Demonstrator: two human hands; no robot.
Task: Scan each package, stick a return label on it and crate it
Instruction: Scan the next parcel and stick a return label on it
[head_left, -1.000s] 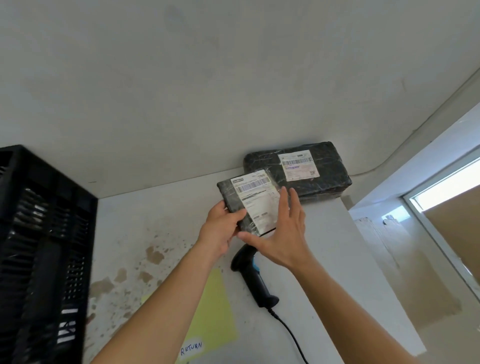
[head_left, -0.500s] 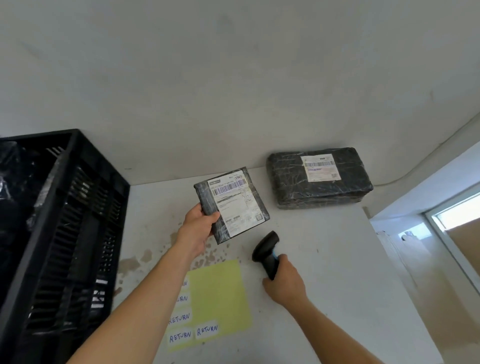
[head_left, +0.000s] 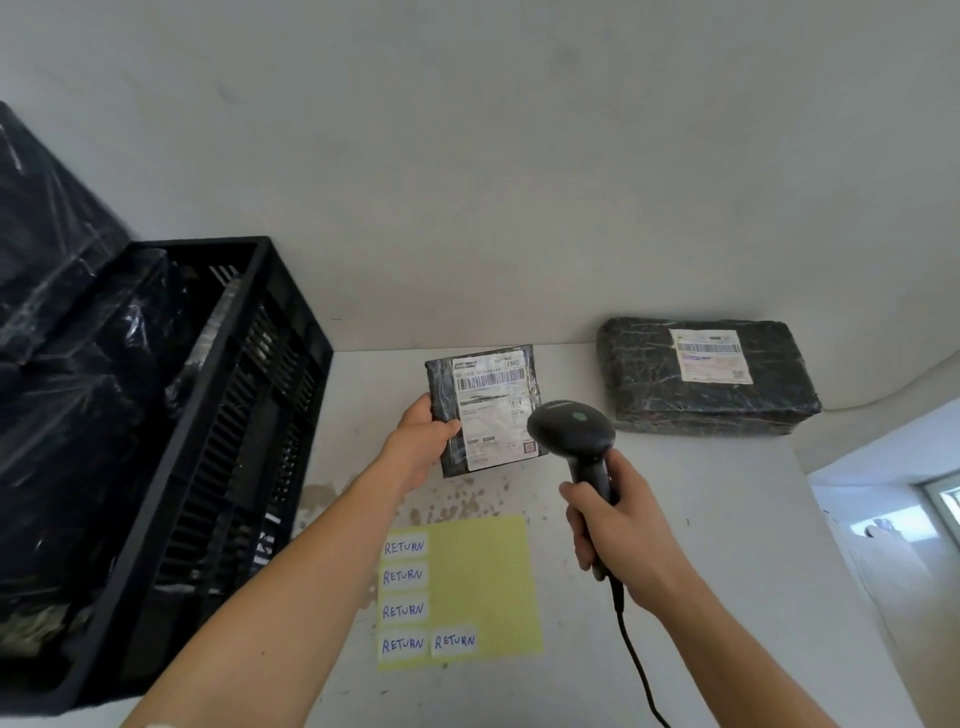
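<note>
My left hand (head_left: 422, 441) grips the left edge of a small black wrapped package (head_left: 485, 408), holding it above the table with its white barcode label facing me. My right hand (head_left: 618, 525) grips the handle of a black corded barcode scanner (head_left: 574, 434), whose head sits just right of the package and overlaps its lower right corner. A yellow sheet (head_left: 483, 582) lies on the table below, with several white RETURN labels (head_left: 404, 577) along its left side and bottom. A black crate (head_left: 244, 415) at the left holds black wrapped packages.
A larger black wrapped package (head_left: 706, 382) with a white label lies against the wall at the back right of the white table (head_left: 727, 519). The table's right edge drops off toward a floor and window. Brown stains mark the table near the sheet.
My right hand left the package, took the scanner off the table and raised it beside the package. My left hand kept the package, now turned more upright. The camera view shifted left and down.
</note>
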